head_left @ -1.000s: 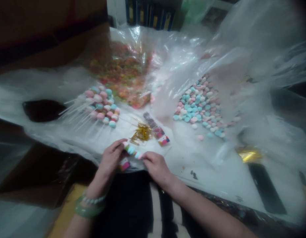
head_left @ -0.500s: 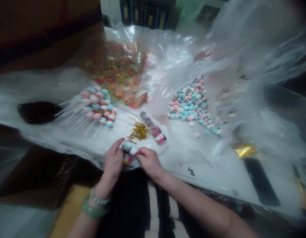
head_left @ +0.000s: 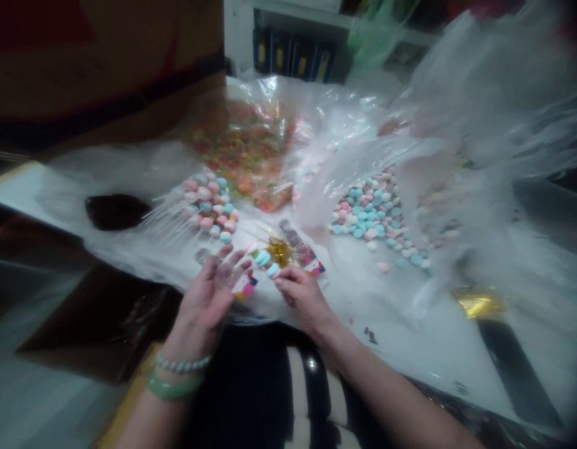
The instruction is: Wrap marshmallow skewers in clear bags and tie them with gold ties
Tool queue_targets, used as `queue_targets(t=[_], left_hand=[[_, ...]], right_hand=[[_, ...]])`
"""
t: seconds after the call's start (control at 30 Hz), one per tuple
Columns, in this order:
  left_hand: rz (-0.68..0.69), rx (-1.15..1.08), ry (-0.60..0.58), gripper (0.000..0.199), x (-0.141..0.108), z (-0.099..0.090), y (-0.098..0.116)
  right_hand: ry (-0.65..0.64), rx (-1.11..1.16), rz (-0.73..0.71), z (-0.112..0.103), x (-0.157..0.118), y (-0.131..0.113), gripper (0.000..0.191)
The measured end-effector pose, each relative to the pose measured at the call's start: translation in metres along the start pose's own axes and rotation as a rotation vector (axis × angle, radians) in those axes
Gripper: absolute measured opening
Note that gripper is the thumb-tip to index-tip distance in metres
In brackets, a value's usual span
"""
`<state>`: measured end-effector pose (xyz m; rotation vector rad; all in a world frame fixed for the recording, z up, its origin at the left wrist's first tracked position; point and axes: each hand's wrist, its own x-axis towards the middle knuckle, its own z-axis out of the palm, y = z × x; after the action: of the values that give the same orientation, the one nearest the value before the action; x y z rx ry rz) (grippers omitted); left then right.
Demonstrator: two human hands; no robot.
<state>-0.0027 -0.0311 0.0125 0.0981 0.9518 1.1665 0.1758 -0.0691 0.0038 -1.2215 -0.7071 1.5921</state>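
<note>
right hand (head_left: 303, 293) pinching pastel candy skewer (head_left: 262, 259)

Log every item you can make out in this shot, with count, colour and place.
candy skewer: one, blue, pink, green; right fingers
finished sticks: many, pink, blue, white; left of centre
gold ties: one bunch; beyond skewer
printed labels: uncounted, pink-white; centre, by left hand
loose candies: many, blue, pink, white; right of centre
bagged candies: many, orange-green; behind centre
dark slab: one; right
gold foil: one; above slab
blue binders: four; back shelf
bracelets: two, pale, green; left wrist
left hand: one, open
right hand: one, pinching skewer
</note>
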Motion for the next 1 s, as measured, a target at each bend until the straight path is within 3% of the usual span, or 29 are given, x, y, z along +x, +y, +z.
queue_targets(t=[0.13, 0.23, 0.33, 0.43, 0.57, 0.7, 0.83, 1.0], left_hand=[[0.016, -0.058, 0.031, 0.037, -0.004, 0.022, -0.007], [0.056, -0.045, -0.026, 0.033, -0.008, 0.030, -0.014], [0.020, 0.056, -0.076, 0.019, -0.011, 0.027, -0.021], [-0.027, 0.202, -0.042, 0.013, -0.011, 0.019, -0.030], [0.082, 0.188, 0.079, 0.018, -0.006, 0.015, -0.042], [0.168, 0.134, 0.068, 0.021, -0.004, 0.020, -0.051], [0.094, 0.116, 0.056, 0.003, -0.002, 0.020, -0.047], [0.019, 0.109, 0.187, 0.021, 0.010, 0.010, -0.031]], right_hand=[[-0.003, 0.093, 0.040, 0.021, 0.000, -0.003, 0.026], [-0.014, 0.142, 0.064, 0.027, 0.002, 0.000, 0.022], [0.043, 0.191, 0.085, 0.023, 0.006, 0.003, 0.021], [0.069, 0.196, 0.093, 0.018, 0.009, 0.004, 0.023], [0.021, 0.174, 0.028, 0.021, 0.008, 0.003, 0.026], [-0.020, 0.134, -0.035, 0.027, 0.009, 0.001, 0.026], [0.003, 0.037, -0.027, 0.021, 0.014, 0.000, 0.014], [-0.028, -0.105, 0.000, 0.010, 0.018, 0.002, 0.013]])
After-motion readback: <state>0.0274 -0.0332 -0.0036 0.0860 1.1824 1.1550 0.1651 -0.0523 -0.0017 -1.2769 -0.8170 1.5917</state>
